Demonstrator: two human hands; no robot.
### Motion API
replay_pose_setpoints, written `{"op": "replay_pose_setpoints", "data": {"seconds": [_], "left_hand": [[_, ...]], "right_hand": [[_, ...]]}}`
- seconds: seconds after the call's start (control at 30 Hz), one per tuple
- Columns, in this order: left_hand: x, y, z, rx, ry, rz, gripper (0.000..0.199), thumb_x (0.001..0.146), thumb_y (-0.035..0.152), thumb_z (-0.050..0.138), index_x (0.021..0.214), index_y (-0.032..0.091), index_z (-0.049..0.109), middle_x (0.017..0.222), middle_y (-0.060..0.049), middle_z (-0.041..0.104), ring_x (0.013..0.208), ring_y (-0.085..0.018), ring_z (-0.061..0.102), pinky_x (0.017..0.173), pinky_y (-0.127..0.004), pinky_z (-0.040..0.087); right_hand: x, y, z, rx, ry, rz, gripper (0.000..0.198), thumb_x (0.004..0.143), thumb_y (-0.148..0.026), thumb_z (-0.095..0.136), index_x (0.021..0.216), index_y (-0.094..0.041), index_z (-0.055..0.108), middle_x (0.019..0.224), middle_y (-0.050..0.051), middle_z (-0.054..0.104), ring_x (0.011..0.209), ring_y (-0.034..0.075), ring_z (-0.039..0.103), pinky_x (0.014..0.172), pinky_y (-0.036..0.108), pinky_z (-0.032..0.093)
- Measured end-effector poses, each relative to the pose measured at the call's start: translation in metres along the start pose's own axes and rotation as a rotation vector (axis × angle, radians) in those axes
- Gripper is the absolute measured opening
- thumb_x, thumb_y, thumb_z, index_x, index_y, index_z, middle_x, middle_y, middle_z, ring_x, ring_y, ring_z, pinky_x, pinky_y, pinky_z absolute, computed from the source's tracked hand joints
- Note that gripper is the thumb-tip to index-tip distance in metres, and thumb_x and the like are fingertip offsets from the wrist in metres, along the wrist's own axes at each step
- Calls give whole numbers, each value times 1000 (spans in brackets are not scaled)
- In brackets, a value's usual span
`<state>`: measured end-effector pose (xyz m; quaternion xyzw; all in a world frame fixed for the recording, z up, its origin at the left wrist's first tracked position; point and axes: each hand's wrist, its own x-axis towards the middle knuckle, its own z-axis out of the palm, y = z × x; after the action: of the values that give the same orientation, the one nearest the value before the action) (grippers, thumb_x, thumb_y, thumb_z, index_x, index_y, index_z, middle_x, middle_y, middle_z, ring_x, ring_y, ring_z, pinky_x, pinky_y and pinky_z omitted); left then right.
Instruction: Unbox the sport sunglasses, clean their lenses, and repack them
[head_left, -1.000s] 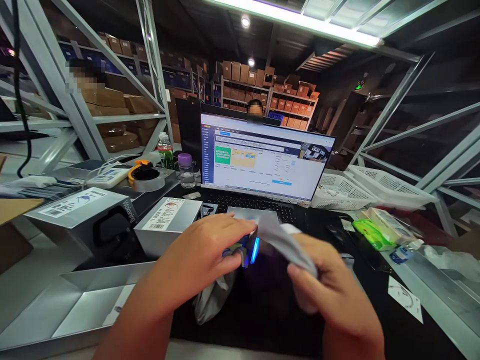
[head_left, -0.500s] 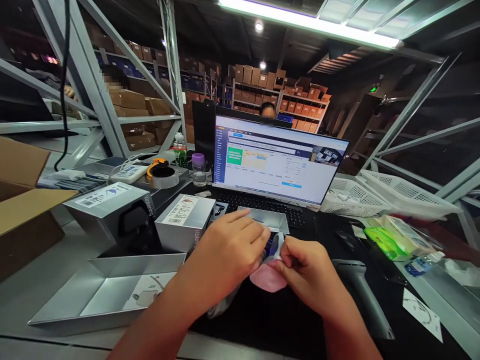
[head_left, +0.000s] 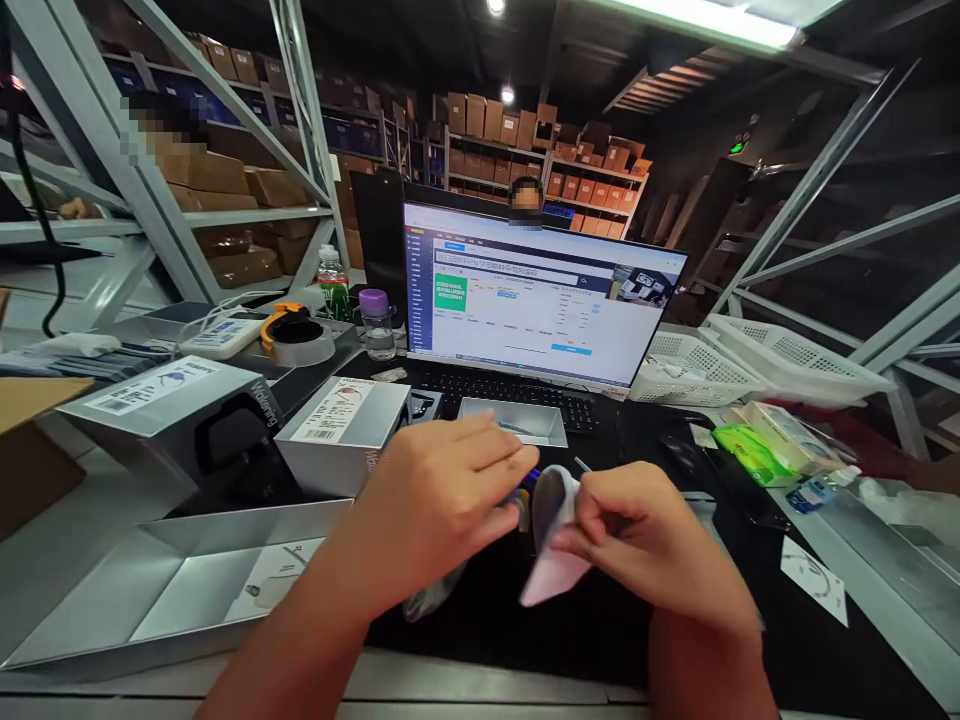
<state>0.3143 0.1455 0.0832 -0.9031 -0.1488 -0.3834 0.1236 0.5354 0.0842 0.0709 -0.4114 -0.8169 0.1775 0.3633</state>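
My right hand (head_left: 637,520) is closed, pinching a thin pink-and-white cloth (head_left: 555,578) between thumb and fingers. The cloth's pale upper edge curls around a dark oval area that I cannot identify. Facing it, my left hand (head_left: 450,490) is closed around a small item with a blue edge (head_left: 534,478), mostly hidden by the fingers. Below the left hand lies a crumpled greyish clear wrapper (head_left: 431,600), partly covered by it. An open silver tray (head_left: 551,428) sits just beyond the hands, by the keyboard.
Two silver boxes, one on the left (head_left: 169,395) and one nearer the middle (head_left: 349,410), flank an open silver box lid (head_left: 82,610). Behind stand a monitor (head_left: 517,310) and a purple-capped bottle (head_left: 379,335). A scanner (head_left: 703,508) is partly behind my right hand. White baskets (head_left: 690,370) stand right.
The cloth has swung from a rounded bundle to a hanging flap, with the dark oval now showing. My right hand has shifted slightly right, apart from the left. The camera view has shifted too.
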Motion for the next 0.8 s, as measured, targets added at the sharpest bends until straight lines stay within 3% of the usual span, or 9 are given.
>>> {"op": "replay_pose_setpoints", "data": {"seconds": [0.07, 0.13, 0.27, 0.4, 0.57, 0.67, 0.8], "left_hand": [[1, 3, 6, 21, 4, 32, 18, 91, 9, 56, 101, 13, 70, 94, -5, 77, 87, -18, 73, 97, -39, 59], [0, 2, 6, 18, 25, 47, 19, 91, 8, 56, 102, 14, 70, 96, -5, 78, 90, -19, 73, 99, -40, 58], [-3, -6, -5, -47, 7, -10, 20, 90, 17, 64, 109, 18, 68, 101, -2, 78, 91, -17, 73, 104, -41, 55], [-3, -9, -7, -85, -1, -22, 24, 87, 15, 65, 111, 19, 68, 103, -1, 77, 91, -17, 73, 104, -42, 55], [-2, -7, 0, -89, 25, -47, 24, 87, 13, 64, 109, 19, 68, 101, -2, 78, 88, -17, 72, 104, -41, 56], [-3, -4, 3, -22, 13, 5, 18, 91, 15, 62, 108, 17, 68, 98, -2, 77, 88, -16, 72, 107, -41, 54], [1, 5, 7, 102, 37, 134, 12, 94, 9, 58, 99, 12, 68, 91, -2, 75, 89, -15, 70, 109, -39, 53]], "right_hand": [[3, -5, 14, -130, 168, 56, 40, 90, -19, 68, 64, -21, 38, 56, -8, 43, 51, 8, 33, 50, 23, 23], [6, -6, 18, -163, 179, 55, 40, 91, -21, 67, 65, -21, 37, 58, -8, 43, 52, 8, 33, 50, 23, 23], [4, 7, -10, 72, -190, -74, 47, 90, -23, 71, 60, -21, 35, 57, -8, 42, 51, 8, 35, 51, 21, 29], [-3, 19, -36, 95, -265, -74, 49, 90, -22, 71, 57, -21, 35, 56, -6, 46, 51, 8, 42, 53, 21, 32], [-3, 21, -36, 120, -171, -48, 48, 91, -27, 69, 56, -22, 36, 53, -5, 46, 49, 9, 39, 51, 23, 32], [1, 13, -19, 101, -55, -12, 47, 91, -26, 67, 61, -22, 31, 54, -8, 38, 49, 8, 31, 48, 21, 26], [5, -2, 10, -117, 115, -46, 38, 90, -14, 60, 65, -22, 32, 58, -7, 37, 51, 8, 32, 49, 22, 23]]}}
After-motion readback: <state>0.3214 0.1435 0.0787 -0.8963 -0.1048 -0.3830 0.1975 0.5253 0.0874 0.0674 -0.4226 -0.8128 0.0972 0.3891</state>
